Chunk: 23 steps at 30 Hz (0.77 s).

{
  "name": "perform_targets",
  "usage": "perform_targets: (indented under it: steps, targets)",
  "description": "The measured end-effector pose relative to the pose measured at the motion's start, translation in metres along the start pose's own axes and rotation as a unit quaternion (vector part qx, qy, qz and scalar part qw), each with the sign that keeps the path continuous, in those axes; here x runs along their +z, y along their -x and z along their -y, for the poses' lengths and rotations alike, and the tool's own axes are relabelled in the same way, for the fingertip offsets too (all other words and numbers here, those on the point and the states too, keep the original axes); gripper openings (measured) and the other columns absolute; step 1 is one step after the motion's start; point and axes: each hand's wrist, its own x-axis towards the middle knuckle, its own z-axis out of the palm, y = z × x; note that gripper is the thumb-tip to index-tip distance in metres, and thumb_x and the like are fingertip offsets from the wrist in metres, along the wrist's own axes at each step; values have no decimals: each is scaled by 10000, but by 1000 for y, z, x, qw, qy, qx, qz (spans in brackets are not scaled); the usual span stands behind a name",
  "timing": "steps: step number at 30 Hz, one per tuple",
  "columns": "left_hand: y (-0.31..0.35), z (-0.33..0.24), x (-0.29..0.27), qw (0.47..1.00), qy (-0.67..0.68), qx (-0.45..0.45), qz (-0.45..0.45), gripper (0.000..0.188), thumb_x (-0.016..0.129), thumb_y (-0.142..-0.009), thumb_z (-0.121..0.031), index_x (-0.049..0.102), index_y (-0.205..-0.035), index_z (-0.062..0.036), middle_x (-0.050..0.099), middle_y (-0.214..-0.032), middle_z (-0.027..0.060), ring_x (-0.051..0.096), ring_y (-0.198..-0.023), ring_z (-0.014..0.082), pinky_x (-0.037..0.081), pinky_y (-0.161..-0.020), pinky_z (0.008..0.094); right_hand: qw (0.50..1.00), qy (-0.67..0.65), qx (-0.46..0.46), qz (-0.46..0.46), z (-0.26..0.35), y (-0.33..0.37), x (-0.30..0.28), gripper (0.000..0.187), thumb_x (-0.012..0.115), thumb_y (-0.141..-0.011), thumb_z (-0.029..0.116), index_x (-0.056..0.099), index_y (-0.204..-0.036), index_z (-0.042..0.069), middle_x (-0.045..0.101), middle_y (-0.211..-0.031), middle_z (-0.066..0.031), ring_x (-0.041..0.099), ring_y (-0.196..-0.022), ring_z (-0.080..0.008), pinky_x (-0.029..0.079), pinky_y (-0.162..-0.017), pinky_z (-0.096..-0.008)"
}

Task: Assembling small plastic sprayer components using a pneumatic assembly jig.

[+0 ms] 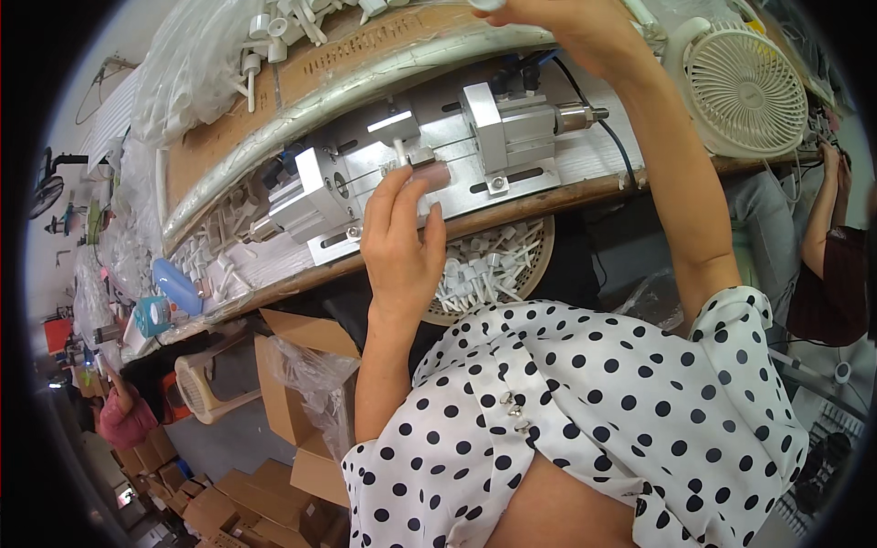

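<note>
A metal clamping fixture (498, 137) with two facing silver blocks sits on the bench in front of me. My left hand (402, 237) reaches over its middle, fingertips by a small white plastic part (400, 153) standing between the blocks. Its thumb is apart from the bent fingers, and I see nothing held between them. Stretched out to the far edge of the view, my right hand (571, 27) is closed on a white plastic piece (487, 4), partly cut off by the frame. Many similar white pieces (274, 32) lie on cardboard behind the fixture.
Below the bench edge a round basket (546, 260) holds several white plastic parts. A white fan (744, 87) stands at right, with black cables near the fixture. At left are a blue container (178, 285) and an opened cardboard box (283, 393). Other people work at both sides.
</note>
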Motion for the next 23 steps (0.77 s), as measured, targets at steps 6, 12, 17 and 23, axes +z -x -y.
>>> perform_targets:
  steps: [6, 12, 17, 23]
  targets:
    - [-5, -1, 4, 997, -65, 30, 12, 251, 589, -716, 27, 544, -963, 33, 514, -1092, 190, 541, -951, 346, 448, -798, 398, 998, -32, 25, 57, -5, 17, 17, 317, 702, -735, 116, 547, -996, 26, 544, -970, -46, 526, -919, -117, 433, -790, -243]
    - [-4, -2, 7, 997, -82, 13, 1, 228, 609, -727, -20, 568, -950, 6, 544, -1076, 172, 562, -951, 326, 462, -780, 371, 995, 13, -91, 39, -17, 37, 39, 249, 683, -713, 150, 591, -920, 46, 573, -932, -73, 558, -832, -189, 458, -722, -281]
    - [-4, -1, 2, 998, -62, 2, 3, 225, 628, -717, -16, 571, -933, 10, 548, -1066, 164, 575, -917, 310, 477, -739, 348, 937, 233, -253, 60, -20, 49, 50, 249, 713, -646, 176, 644, -854, 58, 626, -835, -71, 573, -824, -217, 463, -716, -304]
    - [32, 2, -8, 997, 5, 5, -72, 246, 664, -710, -17, 595, -946, -11, 558, -1070, 124, 577, -911, 300, 496, -740, 325, 864, 341, -324, 183, -47, 63, 81, 244, 681, -640, 162, 605, -845, 56, 582, -858, -112, 547, -901, -259, 455, -778, -349]
